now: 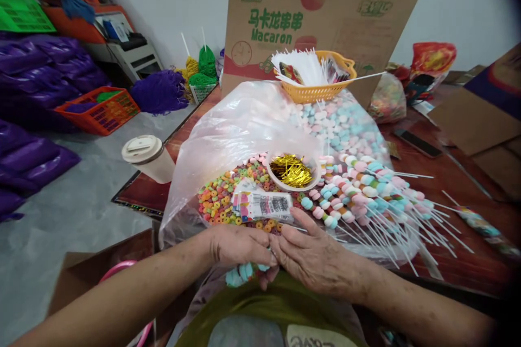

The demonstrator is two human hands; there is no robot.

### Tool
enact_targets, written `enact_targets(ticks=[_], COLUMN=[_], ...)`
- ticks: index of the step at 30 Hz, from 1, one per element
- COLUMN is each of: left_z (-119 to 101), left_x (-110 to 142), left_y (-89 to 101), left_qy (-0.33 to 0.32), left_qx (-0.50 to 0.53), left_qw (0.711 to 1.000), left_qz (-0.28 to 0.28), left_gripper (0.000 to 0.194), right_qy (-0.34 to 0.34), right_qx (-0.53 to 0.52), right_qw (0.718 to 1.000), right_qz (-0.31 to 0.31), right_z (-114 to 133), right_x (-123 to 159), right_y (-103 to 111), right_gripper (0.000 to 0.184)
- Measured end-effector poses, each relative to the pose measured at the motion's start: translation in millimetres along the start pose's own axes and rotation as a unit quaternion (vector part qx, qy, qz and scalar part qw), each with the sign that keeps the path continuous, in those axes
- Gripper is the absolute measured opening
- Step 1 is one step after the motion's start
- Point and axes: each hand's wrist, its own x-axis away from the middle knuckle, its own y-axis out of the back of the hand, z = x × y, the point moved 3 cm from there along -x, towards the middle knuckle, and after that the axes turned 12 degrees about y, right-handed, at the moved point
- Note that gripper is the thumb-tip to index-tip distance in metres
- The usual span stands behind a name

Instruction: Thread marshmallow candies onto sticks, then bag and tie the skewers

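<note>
Low in front of my body, my left hand [240, 245] is closed around a marshmallow skewer [243, 274], whose blue pieces stick out below the fingers. My right hand [313, 260] meets it there, thumb and fingers pinched at the skewer's end; the exact grip is partly hidden. Just beyond the hands lie printed wrappers [264, 205] on a heap of coloured candy rings [215, 198]. A white bowl [317, 169] of gold twist ties [291, 171] stands behind them. To the right, many finished-looking marshmallow skewers [366, 190] are piled with their white sticks pointing toward me.
A clear plastic sheet [203, 146] spreads under the candies. Behind it are a yellow basket [313, 92] of white sticks and a big cardboard box [268, 54]. A lidded cup [148, 157] stands left; a phone [418, 142] and a wrapped skewer [486, 227] lie right.
</note>
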Motion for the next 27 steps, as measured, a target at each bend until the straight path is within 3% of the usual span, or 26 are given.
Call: enact_targets(ticks=[2, 3, 4, 5, 7, 8, 9, 10, 11, 13, 16, 18, 20, 22, 25, 27], left_z=[-3, -4, -5, -7, -8, -6, -3, 0, 5, 16, 30, 32, 30, 28, 24, 22], left_x=[4, 6, 8, 10, 14, 15, 15, 15, 14, 11, -1, -8, -10, -10, -10, -12], left_y=[2.6, 4.4, 5.8, 6.3, 3.9, 2.1, 0.9, 1.2, 3.4, 10.8, 19.7, 22.1, 23.9, 26.1, 28.5, 27.8], left_qy=[0.012, 0.031, 0.05, 0.063, 0.055, 0.035, 0.008, -0.02, -0.04, -0.059, -0.074, -0.096, -0.116, -0.127, -0.135, -0.146], left_qx=[-0.076, -0.153, -0.245, -0.336, -0.466, -0.494, -0.495, -0.467, -0.41, -0.234, 0.085, 0.274, 0.412, 0.484, 0.515, 0.515], left_qw=[0.995, 0.98, 0.946, 0.896, 0.789, 0.755, 0.74, 0.741, 0.753, 0.795, 0.836, 0.824, 0.786, 0.753, 0.737, 0.738], left_qz=[-0.058, -0.126, -0.206, -0.283, -0.397, -0.43, -0.455, -0.483, -0.514, -0.556, -0.537, -0.487, -0.446, -0.428, -0.416, -0.41], left_gripper=[0.025, 0.021, 0.017, 0.014, 0.017, 0.019, 0.021, 0.022, 0.022, 0.022, 0.024, 0.023, 0.022, 0.024, 0.025, 0.024], right_qy=[-0.044, -0.097, -0.164, -0.236, -0.355, -0.378, -0.381, -0.383, -0.377, -0.458, -0.509, -0.52, -0.524, -0.523, -0.514, -0.485], right_qx=[-0.044, -0.094, -0.167, -0.258, -0.448, -0.526, -0.571, -0.571, -0.539, -0.289, -0.193, -0.184, -0.175, -0.165, -0.163, -0.234], right_qw=[0.998, 0.991, 0.972, 0.937, 0.82, 0.762, 0.727, 0.725, 0.751, 0.834, 0.824, 0.814, 0.811, 0.818, 0.832, 0.838], right_qz=[0.007, 0.012, 0.015, 0.013, 0.003, 0.006, 0.017, 0.038, 0.062, 0.108, 0.158, 0.184, 0.191, 0.171, 0.127, 0.083], right_z=[1, 0, -1, -3, -11, -18, -28, -42, -60, -106, -155, -171, -176, -170, -141, -109], right_x=[-3, -5, -5, -5, -4, -3, -3, -1, 0, 8, 12, 10, 10, 13, 19, 15], right_y=[-8, -13, -18, -24, -31, -33, -32, -32, -33, -37, -66, -84, -90, -80, -49, -31], right_gripper=[0.018, 0.018, 0.02, 0.023, 0.03, 0.032, 0.033, 0.034, 0.034, 0.033, 0.023, 0.016, 0.014, 0.018, 0.026, 0.027])
